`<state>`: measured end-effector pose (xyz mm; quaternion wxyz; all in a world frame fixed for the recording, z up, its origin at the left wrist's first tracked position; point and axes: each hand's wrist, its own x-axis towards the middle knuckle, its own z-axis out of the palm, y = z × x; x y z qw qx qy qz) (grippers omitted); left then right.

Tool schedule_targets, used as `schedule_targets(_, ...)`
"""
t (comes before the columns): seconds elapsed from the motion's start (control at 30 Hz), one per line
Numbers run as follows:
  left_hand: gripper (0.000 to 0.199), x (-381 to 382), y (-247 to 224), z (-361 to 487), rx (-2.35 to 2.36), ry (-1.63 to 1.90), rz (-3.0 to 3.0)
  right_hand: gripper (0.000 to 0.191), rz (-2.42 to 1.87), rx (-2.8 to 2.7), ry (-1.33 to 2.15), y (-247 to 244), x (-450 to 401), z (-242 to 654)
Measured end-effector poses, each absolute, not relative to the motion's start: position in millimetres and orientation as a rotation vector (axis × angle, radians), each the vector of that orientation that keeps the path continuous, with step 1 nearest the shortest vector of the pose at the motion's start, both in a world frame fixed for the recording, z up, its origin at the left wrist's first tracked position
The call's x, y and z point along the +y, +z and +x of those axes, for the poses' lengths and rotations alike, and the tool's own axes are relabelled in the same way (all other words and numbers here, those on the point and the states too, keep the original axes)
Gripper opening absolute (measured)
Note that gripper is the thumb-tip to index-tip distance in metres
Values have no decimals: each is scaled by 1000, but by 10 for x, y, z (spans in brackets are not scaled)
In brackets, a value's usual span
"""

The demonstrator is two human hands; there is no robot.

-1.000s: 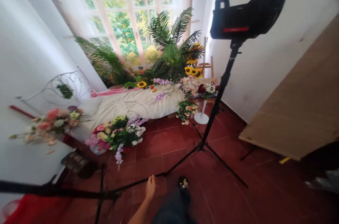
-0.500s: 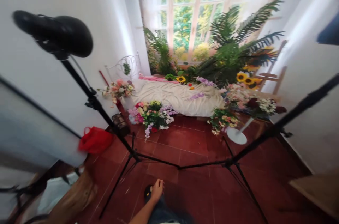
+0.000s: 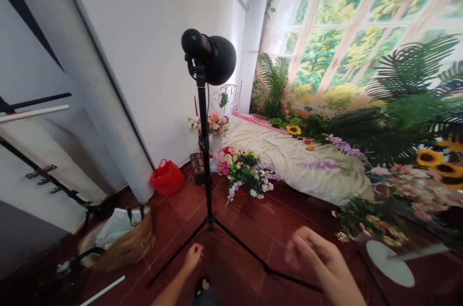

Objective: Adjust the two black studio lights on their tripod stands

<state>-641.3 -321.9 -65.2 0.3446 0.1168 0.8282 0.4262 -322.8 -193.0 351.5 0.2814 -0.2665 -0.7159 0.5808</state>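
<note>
My left hand hangs low over the red floor, its fingers curled in, with nothing visible in them. It is nearest to the tripod legs of a black light stand, apart from them. Atop the stand sits a black studio light. My right hand is raised at the lower right, empty, its fingers loosely bent and apart from the thumb; the fingertips are smeared by motion. Below it in view runs one tripod leg; whether they touch I cannot tell, but they look apart.
A bed with a cream cover stands before a window backdrop. Beside it are a flower bunch, palm leaves and a white round base. Leftward lie a red bag and a brown bag.
The view has swung left, so the light stand now stands near the middle. My right hand has come into view at the lower right. My left hand stays low with curled fingers.
</note>
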Motion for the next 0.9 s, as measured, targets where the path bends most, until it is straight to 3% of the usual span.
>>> schedule_targets(0.27,42,-2160,733,-7763,1959,1756,751,53,-671,-2160,1811,2696,-1355,-4982)
schedule_targets(0.5,45,-1426,1916,-7957,1693,1873,1188,48,-1152,-2164,1858,2076,-623,-6227)
schedule_targets(0.67,35,-1132,2257,-7933,1700,1999,1203,49,-1304,-2499,1437,1777,-294,-6825)
schedule_targets(0.9,28,-880,2267,-8024,1858,2022,1130,58,-1297,-2836,1119,1481,9,-7369)
